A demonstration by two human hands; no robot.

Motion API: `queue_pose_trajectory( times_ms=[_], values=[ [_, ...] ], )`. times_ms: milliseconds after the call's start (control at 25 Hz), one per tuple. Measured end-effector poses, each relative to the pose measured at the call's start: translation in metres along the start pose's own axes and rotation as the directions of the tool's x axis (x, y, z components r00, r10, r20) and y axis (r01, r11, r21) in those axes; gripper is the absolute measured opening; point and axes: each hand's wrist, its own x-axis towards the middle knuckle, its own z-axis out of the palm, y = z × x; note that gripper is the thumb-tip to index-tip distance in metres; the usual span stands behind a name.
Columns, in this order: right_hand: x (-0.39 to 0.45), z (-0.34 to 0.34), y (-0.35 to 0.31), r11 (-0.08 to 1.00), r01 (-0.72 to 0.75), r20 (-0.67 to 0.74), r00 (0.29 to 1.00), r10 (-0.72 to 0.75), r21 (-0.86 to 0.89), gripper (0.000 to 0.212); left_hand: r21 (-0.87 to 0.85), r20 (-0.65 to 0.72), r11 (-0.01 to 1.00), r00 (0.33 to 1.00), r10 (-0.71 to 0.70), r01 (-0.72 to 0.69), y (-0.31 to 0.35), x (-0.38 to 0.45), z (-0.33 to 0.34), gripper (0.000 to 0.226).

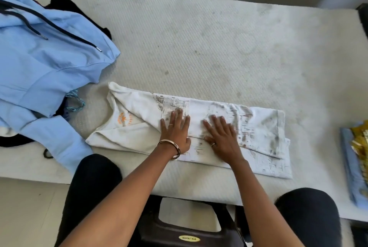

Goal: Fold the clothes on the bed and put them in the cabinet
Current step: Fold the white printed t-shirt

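Note:
A white T-shirt (258, 127) with a grey print and an orange neck label lies folded into a long strip near the front edge of the bed (199, 47). My left hand (176, 129) presses flat on its middle, fingers straight and spread, a bangle on the wrist. Just to the right, my right hand (222, 137) lies flat on the shirt too, fingers straight, a ring on one finger. Neither hand grips the cloth.
A light blue hoodie (43, 63) with dark drawstrings lies spread at the left, over dark clothes (65, 6). A folded blue item with a yellow-gold thing on it (356, 147) sits at the right edge. A dark stool (187, 228) stands between my knees.

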Motion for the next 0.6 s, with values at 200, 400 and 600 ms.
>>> queue_pose_trajectory(
  times_ms=[200, 400, 600],
  values=[
    [-0.052, -0.025, 0.088, 0.878, -0.472, 0.031, 0.881, 0.472, 0.077, 0.060, 0.013, 0.092, 1.000, 0.996, -0.019, 0.018, 0.038, -0.008, 0.013, 0.087],
    [-0.063, -0.057, 0.091, 0.655, -0.641, -0.349, 0.555, 0.755, 0.399, 0.052, 0.081, 0.210, 0.990, 0.973, 0.097, -0.116, 0.091, -0.018, 0.015, 0.082],
    [-0.076, -0.060, 0.108, 0.291, -0.822, 0.131, 0.399, 0.907, 0.489, 0.067, 0.105, 0.268, 0.984, 0.957, 0.109, -0.141, 0.091, -0.017, 0.018, 0.085]
  ],
)
